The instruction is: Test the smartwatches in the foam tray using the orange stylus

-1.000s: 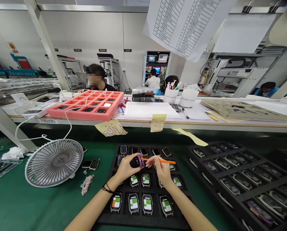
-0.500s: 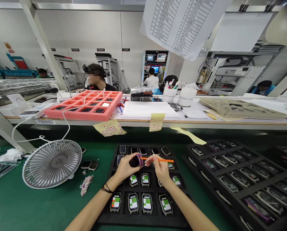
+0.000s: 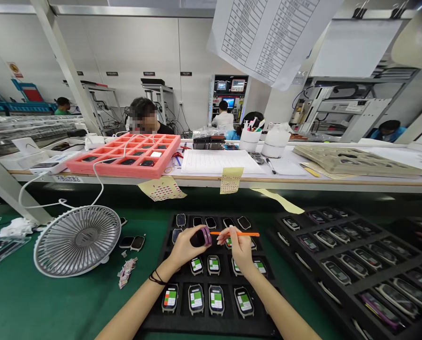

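My left hand (image 3: 185,246) is closed around a smartwatch (image 3: 206,235) with a purple case, its dark screen partly covered by my fingers. Between the fingers of my right hand (image 3: 238,245) is a thin orange stick (image 3: 248,234), pointing left. The stick's tip is at the edge of the purple case; whether it touches cannot be made out. Under both hands lies a black foam tray (image 3: 177,322) of smartwatches. Several of them, such as the watch (image 3: 216,299) in the front row, show lit green and white screens, while those in the back row are dark.
A second black tray stack (image 3: 303,293) of watches stands at right. To the left are a round grey fan (image 3: 77,241), two loose watches (image 3: 132,242) and paper scraps (image 3: 127,272). A shelf (image 3: 204,181) crosses ahead, bearing a pink foam tray (image 3: 157,171). Co-workers sit beyond.
My right hand has shifted slightly right, drawing the orange stick's tip back from over the watch to its edge. My left hand stays nearly still. A co-worker opposite has turned their head.
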A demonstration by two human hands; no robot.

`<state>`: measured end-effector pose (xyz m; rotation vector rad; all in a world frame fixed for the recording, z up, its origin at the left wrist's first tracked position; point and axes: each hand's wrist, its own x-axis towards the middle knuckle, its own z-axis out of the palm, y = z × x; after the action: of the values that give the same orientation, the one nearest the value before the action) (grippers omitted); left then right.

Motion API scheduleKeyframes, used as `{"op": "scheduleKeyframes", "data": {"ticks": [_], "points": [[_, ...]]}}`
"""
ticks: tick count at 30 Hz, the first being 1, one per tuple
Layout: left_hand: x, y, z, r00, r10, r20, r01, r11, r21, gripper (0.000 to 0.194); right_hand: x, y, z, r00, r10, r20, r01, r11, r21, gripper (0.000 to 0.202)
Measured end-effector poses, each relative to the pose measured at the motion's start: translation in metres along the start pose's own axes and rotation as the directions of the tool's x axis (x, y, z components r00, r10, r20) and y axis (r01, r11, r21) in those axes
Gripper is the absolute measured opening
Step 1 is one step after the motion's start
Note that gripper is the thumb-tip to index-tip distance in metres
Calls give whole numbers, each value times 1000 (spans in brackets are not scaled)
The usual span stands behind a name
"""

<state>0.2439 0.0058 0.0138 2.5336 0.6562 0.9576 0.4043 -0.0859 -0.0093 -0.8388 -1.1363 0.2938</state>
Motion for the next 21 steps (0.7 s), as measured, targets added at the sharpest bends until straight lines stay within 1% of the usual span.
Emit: {"op": "scheduleKeyframes", "data": {"ticks": [6, 15, 21], "points": [[2, 0, 0, 1000, -1, 8, 1, 1000, -1, 49, 0, -3, 1, 1000, -3, -8, 3, 1000, -10, 44], [0, -2, 1, 1000, 10, -22, -9, 1000, 20, 49, -1, 6, 3, 1000, 7, 6, -7, 1000, -12, 42], [0, -2, 2, 1000, 7, -10, -7, 999, 36, 50, 0, 4, 3, 1000, 2, 1, -1, 1000, -18, 43]]}}
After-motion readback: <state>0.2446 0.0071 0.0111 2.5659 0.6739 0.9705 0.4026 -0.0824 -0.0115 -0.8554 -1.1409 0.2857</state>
